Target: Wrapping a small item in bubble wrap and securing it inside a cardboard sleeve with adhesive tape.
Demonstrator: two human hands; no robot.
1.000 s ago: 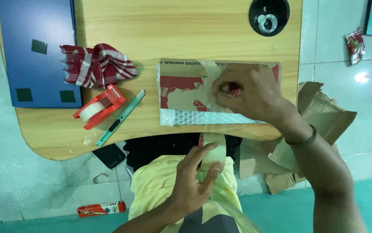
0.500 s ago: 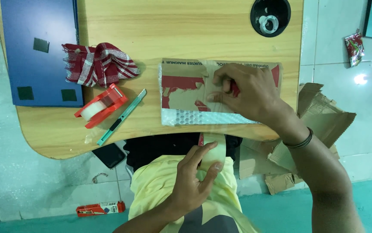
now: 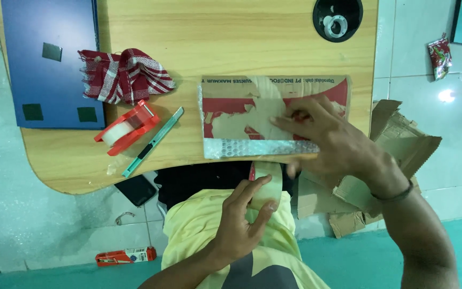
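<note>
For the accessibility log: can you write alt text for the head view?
A person's right hand presses on a flat cardboard parcel edged with bubble wrap on a wooden desk, while the left hand holds a tape roll below the desk's edge. A red tape dispenser, green cutter and checked cloth lie left.

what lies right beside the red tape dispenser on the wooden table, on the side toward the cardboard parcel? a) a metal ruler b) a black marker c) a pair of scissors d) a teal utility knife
d: a slim teal utility knife lies slanted on the wooden table just next to the red tape dispenser, between it and the flat cardboard parcel wrapped in bubble wrap.
</note>
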